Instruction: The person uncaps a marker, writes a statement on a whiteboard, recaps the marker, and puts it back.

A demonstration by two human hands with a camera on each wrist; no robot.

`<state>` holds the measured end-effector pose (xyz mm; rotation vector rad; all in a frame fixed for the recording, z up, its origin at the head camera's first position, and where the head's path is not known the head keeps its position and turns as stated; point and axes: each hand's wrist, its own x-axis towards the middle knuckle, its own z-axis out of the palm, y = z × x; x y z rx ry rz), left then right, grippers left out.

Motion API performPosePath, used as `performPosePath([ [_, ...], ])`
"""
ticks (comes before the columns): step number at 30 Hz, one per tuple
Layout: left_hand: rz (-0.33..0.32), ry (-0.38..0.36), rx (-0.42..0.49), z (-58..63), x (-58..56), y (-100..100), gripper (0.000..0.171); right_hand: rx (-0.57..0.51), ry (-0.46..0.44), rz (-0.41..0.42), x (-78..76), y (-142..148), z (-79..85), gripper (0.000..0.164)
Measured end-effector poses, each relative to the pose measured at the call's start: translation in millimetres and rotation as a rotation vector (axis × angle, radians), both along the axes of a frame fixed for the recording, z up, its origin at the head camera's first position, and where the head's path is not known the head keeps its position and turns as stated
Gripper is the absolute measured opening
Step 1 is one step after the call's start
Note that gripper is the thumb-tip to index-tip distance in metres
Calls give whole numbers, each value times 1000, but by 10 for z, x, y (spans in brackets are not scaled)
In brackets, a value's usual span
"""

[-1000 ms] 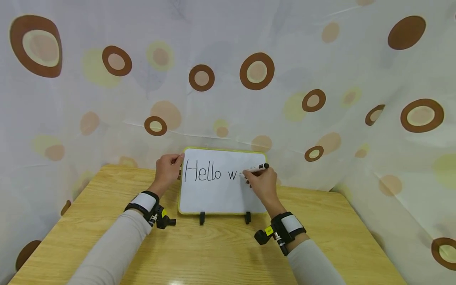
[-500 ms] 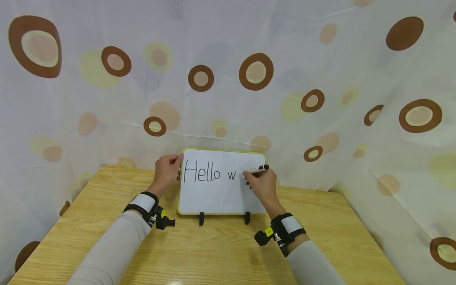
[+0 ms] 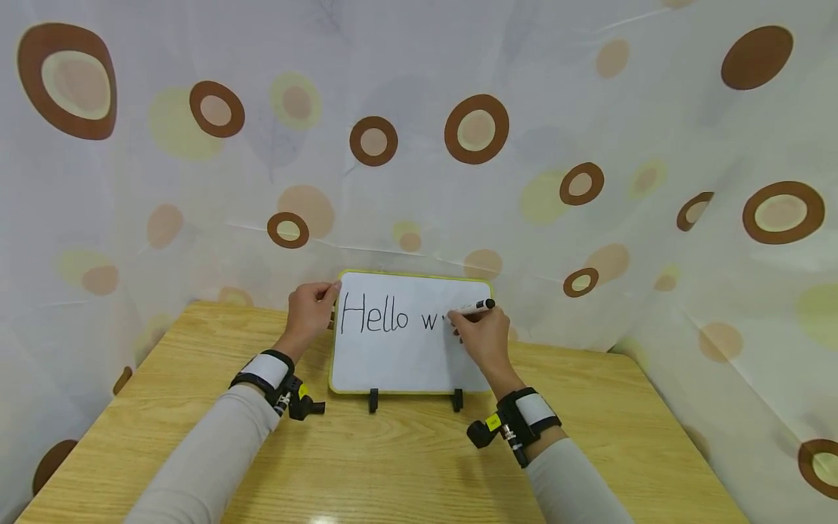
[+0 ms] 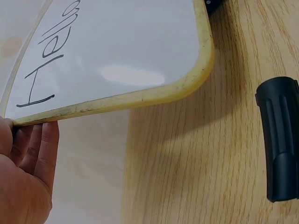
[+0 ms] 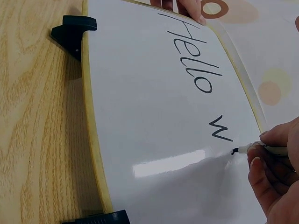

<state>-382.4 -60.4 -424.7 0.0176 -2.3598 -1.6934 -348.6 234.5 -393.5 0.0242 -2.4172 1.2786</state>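
A whiteboard (image 3: 393, 364) with a yellow frame stands tilted back on the table, bearing "Hello w" in black. My left hand (image 3: 309, 314) pinches its upper left edge, thumb at the front corner and fingers behind the frame, as the left wrist view shows. In my right hand (image 3: 484, 338) is a white marker (image 3: 473, 308) with a black end, gripped between thumb and fingers. The marker's dark tip (image 5: 235, 150) meets the board just right of the "w", where a short black stroke shows in the right wrist view.
Two black stand feet (image 3: 373, 400) hold the board's lower edge on the wooden table (image 3: 393, 466). Close behind the board hangs a pale sheet (image 3: 419, 204) patterned with brown and beige circles. Each wrist wears a strapped camera (image 3: 483, 434).
The marker tip has shifted very slightly beside the "w", and a small mark shows there. My left hand keeps its hold on the board's edge. The head view has shifted a little.
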Motion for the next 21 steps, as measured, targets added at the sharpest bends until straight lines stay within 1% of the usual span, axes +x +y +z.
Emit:
performPosePath([
  [6, 0, 4, 3, 13, 5, 19, 37, -21, -22, 36, 29, -12, 8, 16],
  [13, 3, 9, -15, 27, 9, 15, 37, 10, -31, 53, 96, -8, -43, 16],
  [17, 5, 7, -14, 22, 11, 8, 37, 15, -56, 40, 119, 31, -60, 15],
  [21, 5, 9, -9, 8, 6, 5, 37, 21, -48, 15, 111, 79, -55, 15],
])
